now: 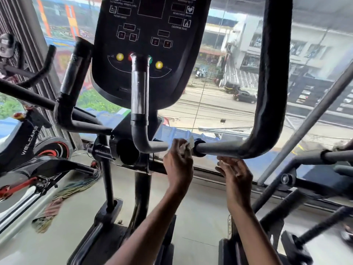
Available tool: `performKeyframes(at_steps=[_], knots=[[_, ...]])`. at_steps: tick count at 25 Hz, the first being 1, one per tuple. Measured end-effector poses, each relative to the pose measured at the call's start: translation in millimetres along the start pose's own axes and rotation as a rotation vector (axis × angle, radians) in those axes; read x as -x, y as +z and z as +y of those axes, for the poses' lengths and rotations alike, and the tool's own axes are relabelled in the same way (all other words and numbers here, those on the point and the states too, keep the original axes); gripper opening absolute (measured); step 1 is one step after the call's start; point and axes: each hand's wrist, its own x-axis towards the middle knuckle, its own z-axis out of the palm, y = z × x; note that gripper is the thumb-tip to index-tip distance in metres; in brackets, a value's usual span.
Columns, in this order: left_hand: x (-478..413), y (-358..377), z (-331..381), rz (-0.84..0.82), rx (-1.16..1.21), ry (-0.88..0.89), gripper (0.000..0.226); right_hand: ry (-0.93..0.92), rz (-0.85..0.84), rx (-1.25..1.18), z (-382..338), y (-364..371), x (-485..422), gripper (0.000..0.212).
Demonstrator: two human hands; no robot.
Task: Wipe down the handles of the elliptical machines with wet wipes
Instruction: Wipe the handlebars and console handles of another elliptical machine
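Your left hand (178,163) pinched the wet wipe (189,145) against the handle bar (219,148), mid-frame. Your right hand (236,173) curled just under it; I couldn't tell its hold. Wrapping the wipe right round would have cleaned best.

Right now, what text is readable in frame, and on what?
"WELCARE": on the frame of the exercise bike, far left.
"CALORIES (kcal)": on the console, right side.
"HEARTRATE (bpm)": on the console, just above that, barely legible.
Remaining console labels: too blurred to read.
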Motion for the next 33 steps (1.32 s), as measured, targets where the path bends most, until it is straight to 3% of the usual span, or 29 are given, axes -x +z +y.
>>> performKeyframes(at_steps=[4,9,12,16,21,27,31,33], knots=[[13.0,34.6,-13.2,-0.143,-0.089,0.134,0.034,-0.109,-0.021,0.115,-13.1,3.5,6.1,0.029],[21.3,38.3,-40.4,-0.277,-0.036,0.256,0.064,-0.165,-0.054,0.137,-19.8,-1.7,11.5,0.017],[16.9,38.8,-34.7,-0.244,0.025,0.213,0.062,-0.191,-0.067,0.175,-21.4,-6.6,12.2,0.016],[30.4,33.2,-26.6,-0.24,0.143,0.328,0.057,-0.275,-0.083,0.264,-25.3,-9.9,16.9,0.024],[20.9,37.3,-29.2,-0.282,0.1,0.104,0.054,-0.397,-0.061,0.343,-35.2,-7.4,21.5,0.036],[48.4,24.6,-13.1,-0.264,0.203,0.399,0.056,-0.506,-0.013,0.449,-43.0,-7.6,19.3,0.022],[38.3,33.7,-27.3,-0.259,0.16,0.164,0.057,-0.488,-0.033,0.45,-45.1,-9.7,18.8,0.025],[37.2,33.0,-20.2,-0.252,0.159,0.182,0.059,-0.48,-0.058,0.444,-45.9,-11.3,19.3,0.026]])
